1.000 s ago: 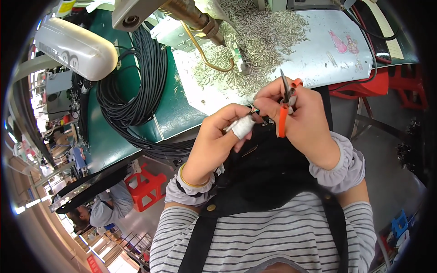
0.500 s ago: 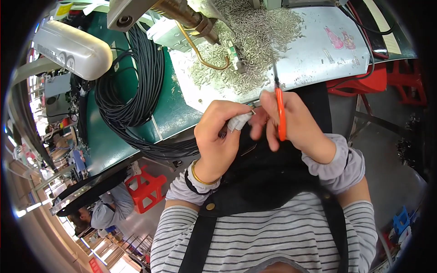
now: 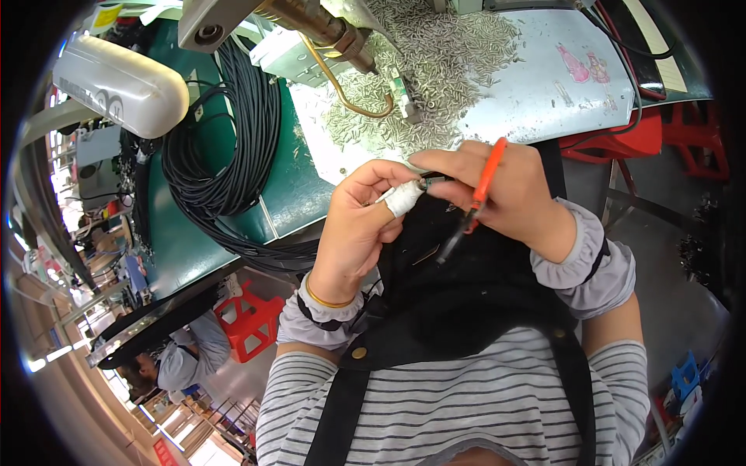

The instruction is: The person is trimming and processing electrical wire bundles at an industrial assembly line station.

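Observation:
My left hand is closed in a pinch, its thumb wrapped in white tape. Between the thumb and forefinger shows the end of a small dark metallic part, mostly hidden by the fingers. My right hand meets it there, thumb and fingertips closed at that same part. Across the right hand lies a slim tool with an orange handle; its dark tip points down and left over the black apron. The tool's exact kind is unclear.
Beyond my hands, loose small metal pins cover much of a pale metal plate. A machine head with a bent copper-coloured tube overhangs it. A coil of black cable rests on the green table at left. A red stool stands on the floor.
The orange-handled tool has swung from pointing up and away to pointing down toward me. My right hand has turned and its fingers have come in to the small part at my left fingertips.

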